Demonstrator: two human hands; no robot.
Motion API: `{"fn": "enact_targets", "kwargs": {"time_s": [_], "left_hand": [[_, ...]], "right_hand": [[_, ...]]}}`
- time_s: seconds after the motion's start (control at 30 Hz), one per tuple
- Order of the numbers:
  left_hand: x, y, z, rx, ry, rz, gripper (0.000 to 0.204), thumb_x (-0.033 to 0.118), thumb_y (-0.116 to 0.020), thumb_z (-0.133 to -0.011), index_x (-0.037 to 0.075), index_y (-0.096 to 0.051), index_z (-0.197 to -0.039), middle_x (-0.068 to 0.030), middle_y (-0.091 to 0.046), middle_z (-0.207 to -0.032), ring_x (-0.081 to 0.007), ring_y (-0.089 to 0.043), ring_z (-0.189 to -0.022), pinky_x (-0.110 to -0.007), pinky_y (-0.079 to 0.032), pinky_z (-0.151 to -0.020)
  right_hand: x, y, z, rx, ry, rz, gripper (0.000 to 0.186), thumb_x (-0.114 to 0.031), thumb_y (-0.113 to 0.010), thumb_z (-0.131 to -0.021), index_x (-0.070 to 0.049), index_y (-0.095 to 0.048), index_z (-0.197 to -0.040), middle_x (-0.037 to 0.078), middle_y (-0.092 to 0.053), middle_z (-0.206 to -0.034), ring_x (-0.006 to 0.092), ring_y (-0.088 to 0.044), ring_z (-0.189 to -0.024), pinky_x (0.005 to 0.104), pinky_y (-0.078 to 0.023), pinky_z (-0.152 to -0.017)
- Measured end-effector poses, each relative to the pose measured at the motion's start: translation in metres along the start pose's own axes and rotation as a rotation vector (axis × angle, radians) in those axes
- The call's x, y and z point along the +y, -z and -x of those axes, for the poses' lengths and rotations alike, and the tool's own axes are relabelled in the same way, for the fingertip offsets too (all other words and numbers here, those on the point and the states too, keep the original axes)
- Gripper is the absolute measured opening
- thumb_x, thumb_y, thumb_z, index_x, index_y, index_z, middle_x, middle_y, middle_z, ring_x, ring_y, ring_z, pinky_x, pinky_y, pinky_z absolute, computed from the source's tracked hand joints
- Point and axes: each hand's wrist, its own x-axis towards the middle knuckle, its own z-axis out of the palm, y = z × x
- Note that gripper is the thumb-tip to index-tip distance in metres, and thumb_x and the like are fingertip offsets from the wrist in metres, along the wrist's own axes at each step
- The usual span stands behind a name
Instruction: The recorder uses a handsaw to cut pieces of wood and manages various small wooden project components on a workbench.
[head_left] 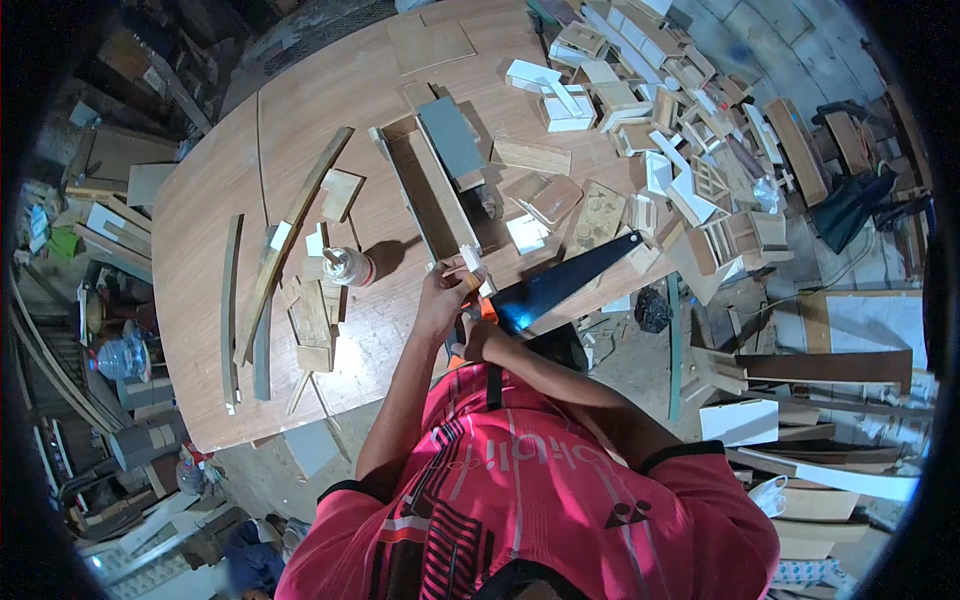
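Observation:
My left hand (438, 300) is closed at the near end of a long open wooden box (410, 190). Its fingers pinch a small pale wood piece (472, 262). Just below, my right hand (482, 338) grips the orange handle of a handsaw (565, 285). The dark blade slants up and to the right across the table's near edge. Beside the wooden box lies a grey board (450, 137). A white bottle (348, 267) stands to the left of my left hand. Exactly how the pinched piece meets the box is hidden by my fingers.
The table (200, 320) bears long wood strips (300, 220) on its left and a small wooden tray (312, 325) near the bottle. Wooden offcuts and small boxes (615, 95) crowd its right side. Stacked boards (790, 420) fill the floor at right.

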Motion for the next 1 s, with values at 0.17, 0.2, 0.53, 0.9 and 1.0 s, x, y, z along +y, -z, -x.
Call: {"fn": "enact_targets", "kwargs": {"time_s": [0.17,0.2,0.53,0.9,1.0], "left_hand": [[0.01,0.001,-0.005,-0.067,-0.086,-0.072,0.047,0.022,-0.067,-0.088,-0.003,-0.047,-0.122,-0.0049,-0.059,-0.086,-0.0125,-0.056,-0.067,-0.026,-0.046,-0.057],[0.012,0.0,-0.007,-0.083,-0.101,-0.127,0.051,0.024,-0.067,-0.088,-0.003,-0.046,-0.125,-0.0052,-0.059,-0.086,-0.0125,-0.056,-0.067,-0.026,-0.046,-0.057],[0.011,-0.014,-0.032,-0.26,-0.194,-0.263,0.042,0.022,-0.059,-0.093,0.001,-0.049,-0.128,-0.0021,-0.058,-0.09,-0.0084,-0.052,-0.072,-0.024,-0.044,-0.059],[-0.004,-0.034,-0.091,-0.442,-0.279,-0.549,0.038,0.014,-0.057,-0.093,0.004,-0.051,-0.13,-0.0053,-0.061,-0.106,-0.0122,-0.056,-0.093,-0.026,-0.047,-0.081],[-0.017,-0.038,-0.109,-0.429,-0.224,-0.49,0.033,0.012,-0.053,-0.094,0.003,-0.054,-0.125,-0.0053,-0.061,-0.108,-0.0128,-0.057,-0.094,-0.027,-0.047,-0.081]], "right_hand": [[-0.025,-0.027,-0.008,0.158,0.01,0.07,0.04,-0.037,-0.067,-0.075,-0.003,-0.067,-0.096,0.019,-0.066,-0.098,0.0327,-0.066,-0.09,0.0421,-0.053,-0.077],[-0.024,-0.031,-0.01,0.198,-0.018,0.105,0.04,-0.037,-0.067,-0.075,-0.003,-0.067,-0.096,0.019,-0.066,-0.098,0.0327,-0.066,-0.09,0.0421,-0.053,-0.077],[-0.037,-0.017,0.032,0.288,-0.115,-0.138,0.061,-0.042,-0.073,-0.07,0.005,-0.057,-0.106,0.019,-0.065,-0.094,0.0334,-0.065,-0.091,0.042,-0.054,-0.072],[-0.098,0.022,0.199,1.016,-0.347,-0.442,0.05,-0.024,-0.068,-0.071,0.002,-0.047,-0.108,0.022,-0.062,-0.087,0.039,-0.063,-0.078,0.0446,-0.051,-0.066],[-0.114,0.018,0.226,1.443,-0.335,-0.856,0.028,-0.013,-0.067,-0.076,0.0,-0.053,-0.095,0.017,-0.061,-0.076,0.0291,-0.062,-0.067,0.0375,-0.049,-0.062]]}}
